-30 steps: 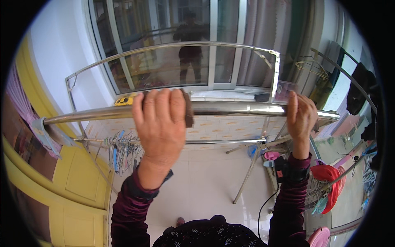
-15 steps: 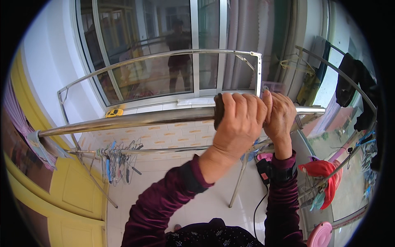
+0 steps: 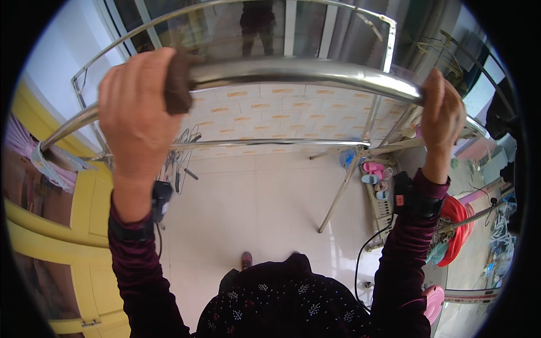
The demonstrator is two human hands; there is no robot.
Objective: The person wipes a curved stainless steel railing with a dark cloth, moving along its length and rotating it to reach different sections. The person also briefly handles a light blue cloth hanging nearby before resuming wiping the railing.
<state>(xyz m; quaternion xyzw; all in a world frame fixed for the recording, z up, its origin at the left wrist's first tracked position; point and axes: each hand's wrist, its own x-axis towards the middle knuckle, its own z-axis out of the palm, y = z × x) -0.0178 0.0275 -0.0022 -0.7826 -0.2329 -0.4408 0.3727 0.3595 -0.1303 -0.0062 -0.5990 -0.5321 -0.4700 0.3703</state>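
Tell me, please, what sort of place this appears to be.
Probably a home's laundry area or enclosed balcony, judging by the metal rack, the bunched hangers on its lower rail and the slippers on the right.

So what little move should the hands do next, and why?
Perhaps slide the left hand with its brown cloth a little to the right along the metal bar. The cloth is pressed to the bar, a long shiny stretch runs between the hands, and the right hand holds the bar farther along, so it could help steady it.
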